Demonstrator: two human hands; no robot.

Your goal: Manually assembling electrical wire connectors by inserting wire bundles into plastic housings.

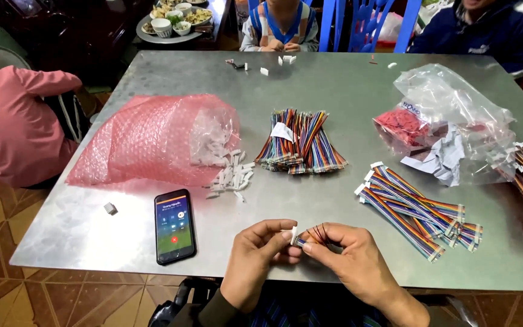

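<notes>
Left hand (pixel 255 254) pinching small white plastic connector (pixel 294 235), fingers closed on it, hovering at near edge of grey metal worktop (pixel 334 97). Right hand (pixel 346 257) gripping short multicoloured ribbon wire bundle (pixel 317 234), fingers closed, wire end meeting connector. Black smartphone with lit screen (pixel 175 226) lying on worktop left of hands. Pile of finished rainbow cables (pixel 416 212) lying right of hands. Pink bubble-wrap bag (pixel 152 140) spilling white connectors beyond phone.
</notes>
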